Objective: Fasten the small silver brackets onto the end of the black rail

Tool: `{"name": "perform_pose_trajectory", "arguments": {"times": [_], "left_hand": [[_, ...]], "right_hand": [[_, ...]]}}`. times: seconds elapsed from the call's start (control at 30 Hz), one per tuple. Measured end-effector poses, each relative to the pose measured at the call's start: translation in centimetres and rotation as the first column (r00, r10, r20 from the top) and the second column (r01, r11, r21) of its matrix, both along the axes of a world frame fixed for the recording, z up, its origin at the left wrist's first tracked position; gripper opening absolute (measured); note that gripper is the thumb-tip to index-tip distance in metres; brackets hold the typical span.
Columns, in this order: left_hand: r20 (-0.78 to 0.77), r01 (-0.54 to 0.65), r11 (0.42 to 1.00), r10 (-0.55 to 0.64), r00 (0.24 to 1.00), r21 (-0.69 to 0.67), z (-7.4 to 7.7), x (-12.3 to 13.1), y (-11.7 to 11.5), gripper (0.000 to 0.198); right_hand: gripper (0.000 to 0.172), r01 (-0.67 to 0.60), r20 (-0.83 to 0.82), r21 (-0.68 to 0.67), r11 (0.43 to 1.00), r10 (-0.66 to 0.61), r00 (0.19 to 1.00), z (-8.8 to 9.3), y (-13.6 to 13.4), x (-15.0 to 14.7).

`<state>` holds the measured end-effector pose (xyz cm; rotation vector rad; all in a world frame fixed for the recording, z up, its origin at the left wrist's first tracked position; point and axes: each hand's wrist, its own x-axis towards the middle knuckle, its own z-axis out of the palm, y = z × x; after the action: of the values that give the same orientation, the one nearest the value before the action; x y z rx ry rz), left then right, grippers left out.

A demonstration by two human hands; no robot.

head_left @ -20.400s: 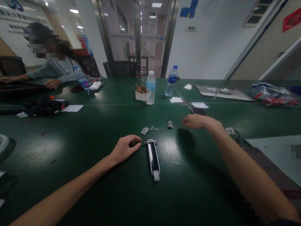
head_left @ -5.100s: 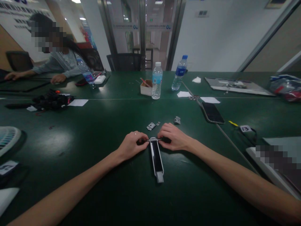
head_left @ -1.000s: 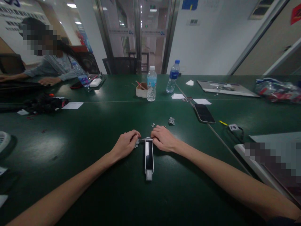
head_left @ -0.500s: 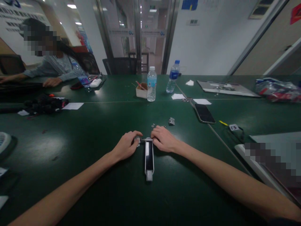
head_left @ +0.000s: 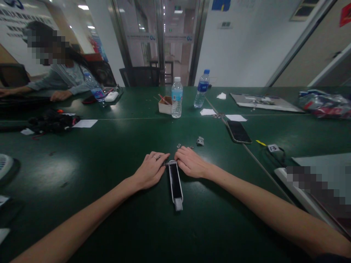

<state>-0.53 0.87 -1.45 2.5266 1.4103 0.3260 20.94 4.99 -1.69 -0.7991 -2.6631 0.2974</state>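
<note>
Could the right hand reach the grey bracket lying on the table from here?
Probably yes: the grey bracket lies close beyond the right hand, with nothing tall between, though that hand is at the white-framed piece.

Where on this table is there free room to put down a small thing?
Bare tabletop lies between the forearms, nearer than the white-framed piece, and between the left hand and white paper. Crowded: beyond the right hand, with small rings, metal bracket and phone.
</note>
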Motion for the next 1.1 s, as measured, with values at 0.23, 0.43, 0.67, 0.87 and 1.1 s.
{"name": "perform_pose_trajectory", "arguments": {"times": [0.23, 0.43, 0.67, 0.87, 1.1], "left_hand": [[-0.015, 0.028, 0.999, -0.028, 0.999, 0.026, -0.19, 0.03, -0.19, 0.051], [0.034, 0.005, 1.0, -0.006, 0.999, 0.028, 0.03, 0.14, -0.24, 0.046], [0.037, -0.109, 0.99, 0.106, 0.994, 0.09, 0.64, 0.5, -0.45, 0.02], [-0.014, -0.124, 0.988, 0.126, 0.992, 0.088, 0.46, 0.47, -0.5, 0.007], [-0.005, -0.126, 0.99, 0.126, 0.992, 0.068, 0.59, 0.47, -0.5, 0.01]], "right_hand": [[0.018, 0.009, 0.013, 0.03, 1.0, -0.009, 1.0, -0.17, 0.08, -0.13], [0.019, 0.039, 0.025, 0.016, 0.999, -0.04, 0.999, -0.26, 0.11, -0.12], [0.016, 0.036, 0.083, 0.027, 0.999, -0.038, 0.996, 0.37, -0.12, -0.11], [0.025, 0.017, 0.112, 0.033, 0.999, -0.021, 0.994, 0.63, -0.19, -0.18], [0.025, 0.048, 0.082, 0.045, 0.998, -0.052, 0.995, 0.32, -0.09, -0.14]]}}
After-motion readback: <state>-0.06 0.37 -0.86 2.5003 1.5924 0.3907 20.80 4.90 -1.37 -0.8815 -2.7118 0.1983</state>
